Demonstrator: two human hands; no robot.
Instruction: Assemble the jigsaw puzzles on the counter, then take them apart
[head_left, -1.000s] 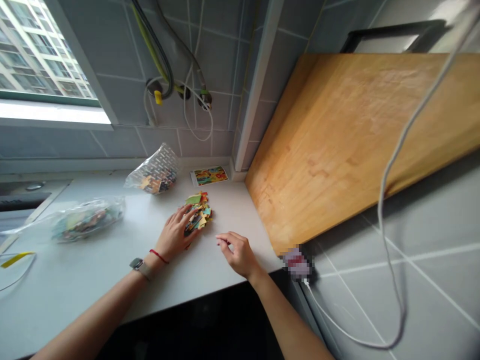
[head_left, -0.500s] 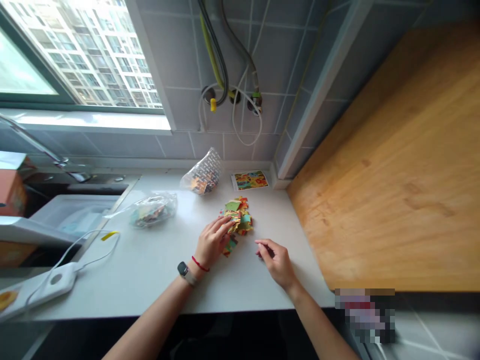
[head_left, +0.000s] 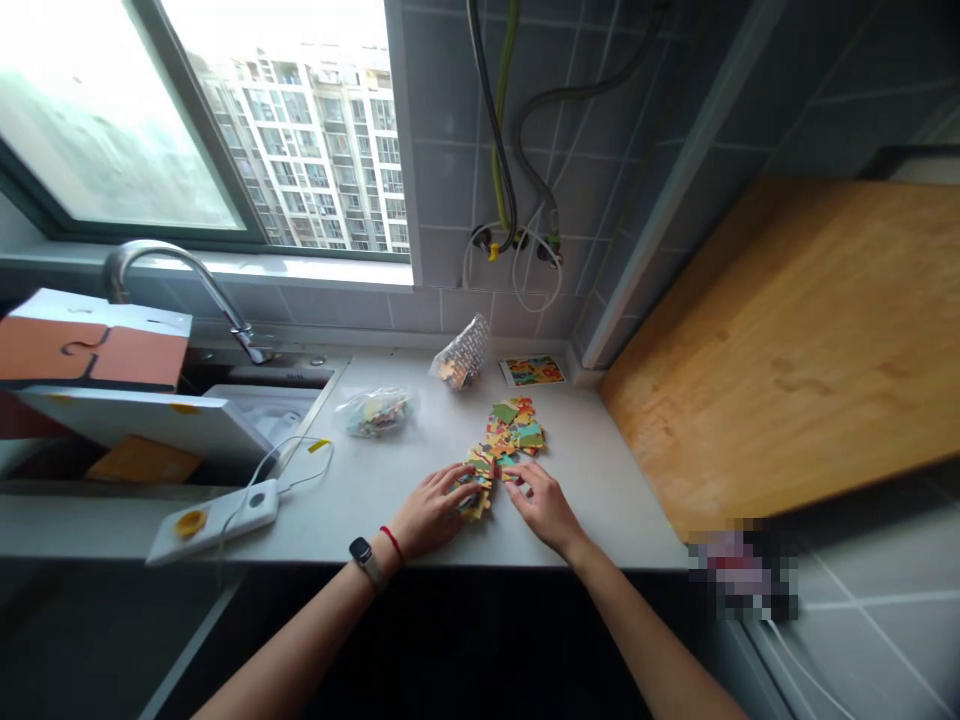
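Colourful puzzle pieces (head_left: 506, 412) lie in a loose pile on the white counter, with more of them (head_left: 477, 505) spread nearer the front edge. My left hand (head_left: 435, 508) rests with its fingers apart over the front pieces. Just right of them, my right hand (head_left: 541, 502) pinches a small puzzle piece (head_left: 510, 475) between thumb and fingertips. Behind the pile lies a small picture card (head_left: 534, 371). Two clear plastic bags of pieces, one upright (head_left: 459, 362) and one flat (head_left: 379, 413), are behind and to the left.
A sink (head_left: 296, 375) with a faucet (head_left: 217, 292), boxes (head_left: 94, 352) and a white panel is at the left. A power strip (head_left: 217, 520) with a cable lies at the counter's front left. A large wooden board (head_left: 795, 370) leans at the right.
The camera view has swung left. My left hand has drawn pieces from the pile toward the front edge. My right hand has come closer to them and now pinches a piece there.
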